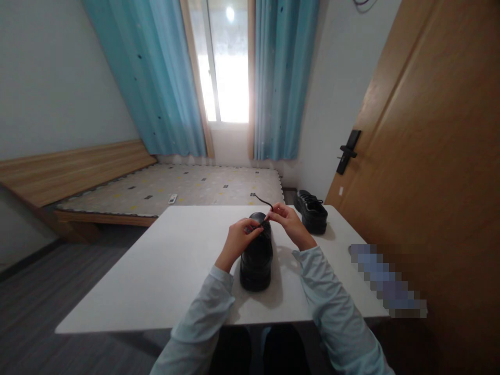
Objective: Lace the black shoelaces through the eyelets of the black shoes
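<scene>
A black shoe stands upright on the white table, its heel toward me and its toe pointing away. Over its upper part, my right hand pinches a dark shoelace, whose free end sticks out up and to the left. My left hand is closed at the laced opening, thumb and fingers pressed together on the lace beside the shoe's left side. The fingers cover much of the lacing, so how the lace runs there is hidden.
A second black laced shoe sits at the table's far right corner. A blurred-out flat item lies along the right edge. Beyond the table is a bed with a white remote. A wooden door stands close on the right.
</scene>
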Demonstrator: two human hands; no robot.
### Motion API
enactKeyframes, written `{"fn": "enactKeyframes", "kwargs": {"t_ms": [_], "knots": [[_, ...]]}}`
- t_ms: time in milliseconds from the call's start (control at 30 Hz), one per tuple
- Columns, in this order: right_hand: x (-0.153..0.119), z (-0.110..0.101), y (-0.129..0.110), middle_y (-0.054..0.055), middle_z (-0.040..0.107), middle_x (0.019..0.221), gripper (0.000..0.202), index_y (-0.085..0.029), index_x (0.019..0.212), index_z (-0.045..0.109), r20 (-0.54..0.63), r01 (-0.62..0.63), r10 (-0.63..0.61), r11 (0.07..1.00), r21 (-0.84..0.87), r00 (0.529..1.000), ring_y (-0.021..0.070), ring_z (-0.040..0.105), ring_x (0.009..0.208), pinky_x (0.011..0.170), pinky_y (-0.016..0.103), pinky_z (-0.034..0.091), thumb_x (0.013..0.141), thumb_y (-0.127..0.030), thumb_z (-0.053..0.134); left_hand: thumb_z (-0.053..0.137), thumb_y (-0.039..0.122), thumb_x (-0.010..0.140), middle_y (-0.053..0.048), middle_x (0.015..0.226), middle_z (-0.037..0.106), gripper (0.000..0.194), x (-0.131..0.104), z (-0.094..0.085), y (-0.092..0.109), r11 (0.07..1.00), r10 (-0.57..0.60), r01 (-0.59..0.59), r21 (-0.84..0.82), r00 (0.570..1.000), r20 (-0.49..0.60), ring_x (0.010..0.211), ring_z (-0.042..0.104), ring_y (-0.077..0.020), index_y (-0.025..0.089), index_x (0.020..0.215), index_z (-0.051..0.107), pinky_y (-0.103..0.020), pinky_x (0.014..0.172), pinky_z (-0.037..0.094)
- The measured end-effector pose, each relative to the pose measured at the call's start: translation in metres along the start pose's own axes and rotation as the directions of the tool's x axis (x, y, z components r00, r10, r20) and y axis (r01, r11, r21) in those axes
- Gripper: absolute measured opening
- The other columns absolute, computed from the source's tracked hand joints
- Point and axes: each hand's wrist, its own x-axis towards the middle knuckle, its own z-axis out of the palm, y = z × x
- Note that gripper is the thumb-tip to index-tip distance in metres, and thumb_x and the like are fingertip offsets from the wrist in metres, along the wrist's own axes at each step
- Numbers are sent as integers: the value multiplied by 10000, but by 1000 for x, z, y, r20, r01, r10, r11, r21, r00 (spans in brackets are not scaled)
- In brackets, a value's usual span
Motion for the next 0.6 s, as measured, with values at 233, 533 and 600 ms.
{"fn": "enactKeyframes", "kwargs": {"t_ms": [233, 533, 600], "knots": [[0, 2, 5, -12, 645, 709, 326, -183, 773, 539, 51, -97, 93, 991, 92, 994, 140, 648, 646, 695, 321, 536, 690, -442, 718, 637, 414, 732, 1, 693, 636, 242, 0, 0, -1, 999, -14, 13, -45, 1000, -10, 659, 579, -140, 179, 703, 591, -239, 586, 441], [0, 2, 5, -15, 651, 735, 339, -177, 761, 527, 74, -140, 131, 982, 129, 989, 127, 655, 656, 721, 318, 546, 692, -448, 719, 620, 365, 757, 20, 682, 626, 184, -1, 0, 1, 989, -20, 19, -147, 1000, -3, 631, 575, -128, 197, 772, 547, -229, 595, 436], [0, 2, 5, -16, 651, 738, 334, -178, 759, 528, 61, -137, 131, 982, 128, 990, 120, 650, 664, 717, 304, 544, 692, -443, 719, 634, 356, 745, 22, 674, 627, 176, 0, 0, 1, 988, -16, 16, -153, 1000, 0, 625, 574, -125, 197, 788, 571, -227, 595, 433]]}}
